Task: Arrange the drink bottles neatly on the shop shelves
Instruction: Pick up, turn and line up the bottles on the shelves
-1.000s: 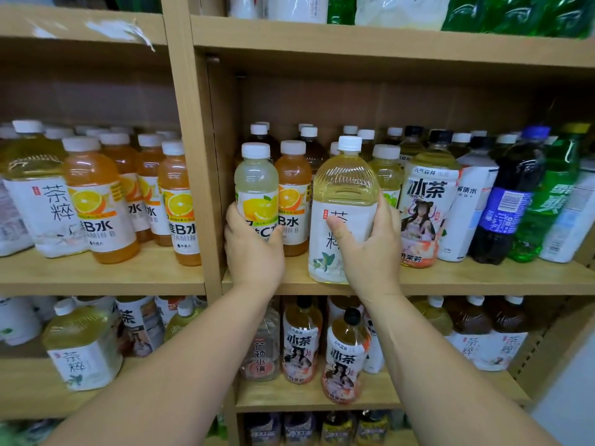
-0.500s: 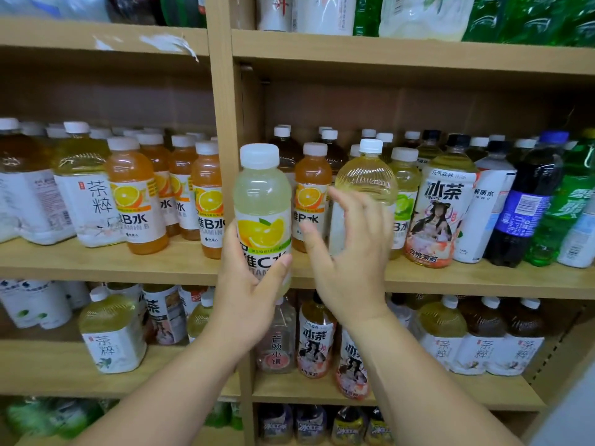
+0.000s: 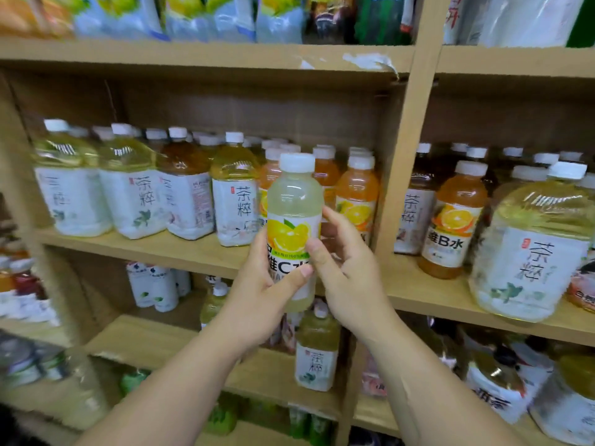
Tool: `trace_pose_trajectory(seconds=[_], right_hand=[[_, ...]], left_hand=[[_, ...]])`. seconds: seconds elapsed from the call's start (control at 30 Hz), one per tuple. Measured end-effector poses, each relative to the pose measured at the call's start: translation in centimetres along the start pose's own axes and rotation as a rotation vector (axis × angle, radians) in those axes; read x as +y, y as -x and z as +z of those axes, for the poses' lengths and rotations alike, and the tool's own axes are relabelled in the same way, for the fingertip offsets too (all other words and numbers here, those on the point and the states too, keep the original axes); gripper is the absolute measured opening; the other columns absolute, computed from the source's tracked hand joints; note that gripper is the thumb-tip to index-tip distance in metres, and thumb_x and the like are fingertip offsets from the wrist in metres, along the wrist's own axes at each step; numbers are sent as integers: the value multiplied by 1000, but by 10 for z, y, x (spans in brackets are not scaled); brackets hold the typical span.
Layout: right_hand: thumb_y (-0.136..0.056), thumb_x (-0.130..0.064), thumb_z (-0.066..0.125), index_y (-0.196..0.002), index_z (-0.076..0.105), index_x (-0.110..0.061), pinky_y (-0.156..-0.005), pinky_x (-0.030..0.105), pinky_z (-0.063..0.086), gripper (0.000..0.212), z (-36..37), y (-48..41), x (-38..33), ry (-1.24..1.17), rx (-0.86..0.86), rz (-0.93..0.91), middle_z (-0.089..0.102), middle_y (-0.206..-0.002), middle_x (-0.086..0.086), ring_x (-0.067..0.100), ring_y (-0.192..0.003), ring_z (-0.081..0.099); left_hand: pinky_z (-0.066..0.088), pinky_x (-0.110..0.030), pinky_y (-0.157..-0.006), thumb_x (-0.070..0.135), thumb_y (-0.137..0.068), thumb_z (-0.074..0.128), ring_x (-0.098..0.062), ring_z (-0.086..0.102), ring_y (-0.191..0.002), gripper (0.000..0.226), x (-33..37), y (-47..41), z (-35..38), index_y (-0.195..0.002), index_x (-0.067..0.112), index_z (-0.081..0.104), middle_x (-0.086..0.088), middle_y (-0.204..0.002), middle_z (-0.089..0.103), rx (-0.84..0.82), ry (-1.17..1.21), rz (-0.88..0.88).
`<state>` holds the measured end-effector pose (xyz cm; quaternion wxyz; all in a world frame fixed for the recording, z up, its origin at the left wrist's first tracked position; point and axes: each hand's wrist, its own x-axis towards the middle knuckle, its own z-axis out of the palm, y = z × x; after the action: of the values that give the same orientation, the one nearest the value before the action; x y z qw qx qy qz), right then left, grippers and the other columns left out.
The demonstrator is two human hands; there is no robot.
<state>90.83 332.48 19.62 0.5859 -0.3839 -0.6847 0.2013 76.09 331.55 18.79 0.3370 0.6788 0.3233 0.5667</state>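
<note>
lemon bottle (image 3: 294,201) | pale yellow drink inside | left hand (image 3: 257,284), right hand (image 3: 349,278) both grip it

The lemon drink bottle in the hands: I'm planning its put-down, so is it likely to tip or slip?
The lemon drink bottle looks full nearly to its cap, so probably heavy for its size. Tall and narrow, it may tip if nudged. Its glossy plastic could slip.
</note>
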Motion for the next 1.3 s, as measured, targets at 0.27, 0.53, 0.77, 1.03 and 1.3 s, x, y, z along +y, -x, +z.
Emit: trace_pose_trajectory(seconds=[0.27, 0.53, 0.77, 1.03, 1.3], right_hand=[[-103, -30, 55, -150, 45, -32, -106, 34, 49, 48, 143, -39, -6, -79, -6, 17, 56, -145, -16, 0, -130, 54], [-102, -32, 58, -148, 48, -30, -100, 42, 55, 48, 246, -68, -8, -49, -61, 96, 62, -137, -14, 6, -121, 62], [-97, -45, 59, -139, 57, -33, -94, 32, 54, 44, 299, -90, -13, 76, -151, 113, 64, -124, -14, 2, -110, 62], [-99, -39, 61, -134, 59, -33, -93, 23, 49, 36, 340, -141, -39, 128, -182, -16, 60, -125, -14, -3, -114, 55], [-96, -39, 65, -146, 49, -23, -111, 31, 41, 54, 386, -174, -65, 258, -134, -168, 51, -142, -6, 9, -132, 47]], left_hand=[[47, -12, -91, 1, -95, 66, 1, 63, -116, 52, -44, -25, -138, -139, 22, 47, 17, -123, 68, 28, -29, 1], [52, -31, -96, 15, -90, 66, -13, 64, -120, 50, -79, -40, -242, -136, 29, 49, 5, -128, 68, 82, -12, 5], [49, -11, -91, 6, -93, 71, 3, 64, -114, 54, -88, -41, -304, -139, 22, 48, 12, -126, 67, 287, -62, -4], [50, -19, -94, 8, -94, 69, 1, 63, -114, 52, -88, -32, -366, -138, 27, 48, 13, -124, 65, 420, -217, -31], [48, -8, -88, 9, -93, 70, 6, 61, -113, 53, -96, -26, -412, -139, 25, 48, 16, -124, 63, 485, -279, -66]])
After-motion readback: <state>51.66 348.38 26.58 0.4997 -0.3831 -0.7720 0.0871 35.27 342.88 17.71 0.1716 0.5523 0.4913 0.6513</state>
